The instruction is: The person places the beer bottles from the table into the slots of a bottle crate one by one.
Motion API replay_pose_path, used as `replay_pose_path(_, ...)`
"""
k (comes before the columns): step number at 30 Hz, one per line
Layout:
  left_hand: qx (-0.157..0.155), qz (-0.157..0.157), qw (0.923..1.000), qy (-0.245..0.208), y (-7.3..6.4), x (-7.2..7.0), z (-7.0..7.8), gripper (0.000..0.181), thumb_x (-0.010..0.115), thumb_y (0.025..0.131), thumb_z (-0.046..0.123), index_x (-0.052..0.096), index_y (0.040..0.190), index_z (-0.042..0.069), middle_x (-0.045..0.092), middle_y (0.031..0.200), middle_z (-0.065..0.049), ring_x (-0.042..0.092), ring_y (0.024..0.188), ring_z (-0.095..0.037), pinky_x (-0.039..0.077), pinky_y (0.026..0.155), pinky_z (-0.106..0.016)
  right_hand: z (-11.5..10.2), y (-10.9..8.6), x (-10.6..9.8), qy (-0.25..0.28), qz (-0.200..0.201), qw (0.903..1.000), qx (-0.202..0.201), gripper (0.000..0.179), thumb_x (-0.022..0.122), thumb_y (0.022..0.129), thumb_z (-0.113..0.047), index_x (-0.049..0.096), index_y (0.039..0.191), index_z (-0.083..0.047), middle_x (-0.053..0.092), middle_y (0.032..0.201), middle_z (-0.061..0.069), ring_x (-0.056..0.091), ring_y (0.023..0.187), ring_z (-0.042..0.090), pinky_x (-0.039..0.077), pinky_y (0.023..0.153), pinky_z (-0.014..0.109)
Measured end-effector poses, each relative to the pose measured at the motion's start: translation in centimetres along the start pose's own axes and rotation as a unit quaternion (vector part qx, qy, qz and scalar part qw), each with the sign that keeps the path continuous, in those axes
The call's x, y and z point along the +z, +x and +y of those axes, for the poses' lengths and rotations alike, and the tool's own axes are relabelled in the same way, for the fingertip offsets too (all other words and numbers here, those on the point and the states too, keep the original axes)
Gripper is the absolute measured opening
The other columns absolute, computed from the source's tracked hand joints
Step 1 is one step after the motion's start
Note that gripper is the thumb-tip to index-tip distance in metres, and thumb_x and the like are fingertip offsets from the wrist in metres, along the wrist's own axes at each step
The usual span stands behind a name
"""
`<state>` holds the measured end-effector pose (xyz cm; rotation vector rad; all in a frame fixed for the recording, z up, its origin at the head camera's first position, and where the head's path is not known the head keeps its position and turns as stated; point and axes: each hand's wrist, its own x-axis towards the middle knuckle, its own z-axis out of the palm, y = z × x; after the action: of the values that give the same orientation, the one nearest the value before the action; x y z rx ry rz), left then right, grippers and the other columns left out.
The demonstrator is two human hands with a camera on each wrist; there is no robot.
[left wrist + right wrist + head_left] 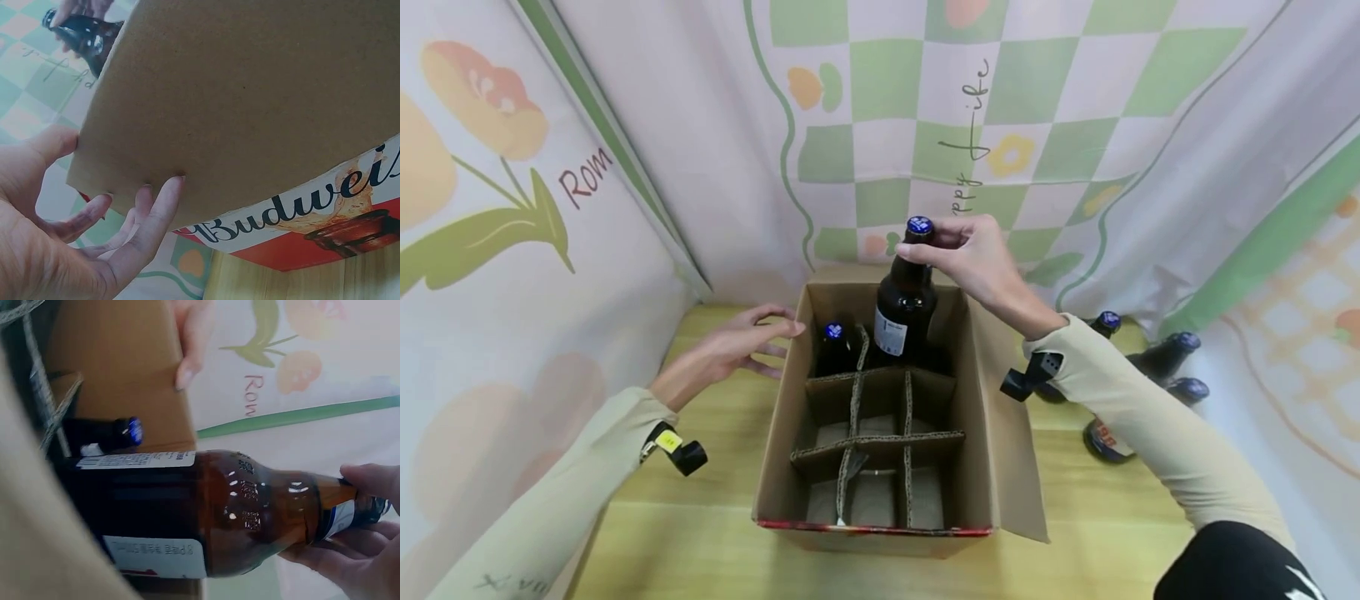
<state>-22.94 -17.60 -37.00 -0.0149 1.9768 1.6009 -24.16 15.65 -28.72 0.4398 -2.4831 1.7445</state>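
Note:
My right hand [973,254] pinches the neck of a brown beer bottle [904,308] with a blue cap. Its base is inside the cardboard box [981,400], in the back row of the divider, and the bottle stands nearly upright. Another blue-capped bottle [833,337] sits in the back-left compartment, also seen in the right wrist view. At the box's left rim, my left hand [737,346] touches the cardboard with its fingers spread. In the left wrist view, its thumb is at the edge and its fingertips [175,184] lie against a brown flap [244,106].
Corrugated dividers [880,446] split the box into compartments. An open flap [1011,450] hangs off its right side. Several bottles are on the wooden table [692,533] to the right, one lying tilted [1108,442], partly behind my right sleeve. Printed curtains [887,92] enclose the table.

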Motion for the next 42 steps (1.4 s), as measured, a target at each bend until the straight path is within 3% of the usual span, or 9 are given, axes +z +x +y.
replay_pose_path(12,0.008,-0.001,0.9999,0.007,0.1,0.1,0.6,0.067,0.068,0.100,0.031,0.036,0.155,0.008,0.047,0.156,-0.021,0.053,0.133,-0.043,0.064,0.091,-0.046,0.4,0.4,0.3,-0.011,-0.030,0.9995,-0.007,0.036,0.085,0.089,-0.029,0.079,0.120,-0.011,0.081,0.105,0.004,0.076,0.097,0.012,0.058,0.080,0.020)
replay_pose_path(17,0.004,0.003,0.9999,0.009,-0.1,0.3,0.4,0.067,0.068,0.099,0.031,0.037,0.154,0.008,0.048,0.156,-0.020,0.053,0.133,-0.043,0.065,0.091,-0.045,0.5,0.1,0.5,-0.019,-0.054,0.9981,-0.024,0.039,0.085,0.090,-0.027,0.077,0.126,-0.013,0.080,0.112,0.004,0.073,0.093,0.011,0.059,0.072,0.020)
replay_pose_path(21,0.008,0.006,0.9999,0.012,-0.1,0.6,0.4,0.066,0.068,0.099,0.031,0.038,0.154,0.009,0.049,0.154,-0.020,0.056,0.129,-0.041,0.065,0.090,-0.044,0.5,0.2,0.2,-0.042,-0.082,0.9941,-0.057,0.037,0.083,0.091,-0.018,0.076,0.126,-0.008,0.079,0.112,0.010,0.074,0.089,0.012,0.061,0.073,0.019)
replay_pose_path(25,0.014,0.007,0.9997,0.018,0.0,0.9,0.6,0.065,0.069,0.099,0.032,0.039,0.153,0.009,0.051,0.152,-0.020,0.059,0.122,-0.036,0.066,0.088,-0.043,0.2,0.6,-0.6,-0.079,-0.105,0.9898,-0.054,0.034,0.083,0.091,-0.016,0.077,0.122,-0.004,0.079,0.111,0.013,0.076,0.094,0.012,0.062,0.079,0.018)
replay_pose_path(33,0.014,0.006,0.9997,0.022,0.1,0.9,0.7,0.065,0.068,0.100,0.033,0.038,0.153,0.010,0.050,0.152,-0.019,0.058,0.123,-0.036,0.066,0.088,-0.043,-0.7,0.7,-1.7,-0.157,-0.120,0.9789,-0.052,0.024,0.086,0.089,-0.021,0.080,0.105,-0.006,0.079,0.096,0.009,0.073,0.084,0.011,0.054,0.062,0.017)
replay_pose_path(42,0.012,0.005,0.9997,0.021,0.2,1.0,0.6,0.065,0.068,0.100,0.033,0.039,0.153,0.010,0.050,0.152,-0.019,0.058,0.124,-0.037,0.066,0.088,-0.044,-1.2,1.0,-1.5,-0.214,-0.141,0.9651,-0.055,0.020,0.083,0.092,-0.025,0.076,0.102,-0.008,0.078,0.092,0.004,0.067,0.081,0.016,0.048,0.062,0.020)
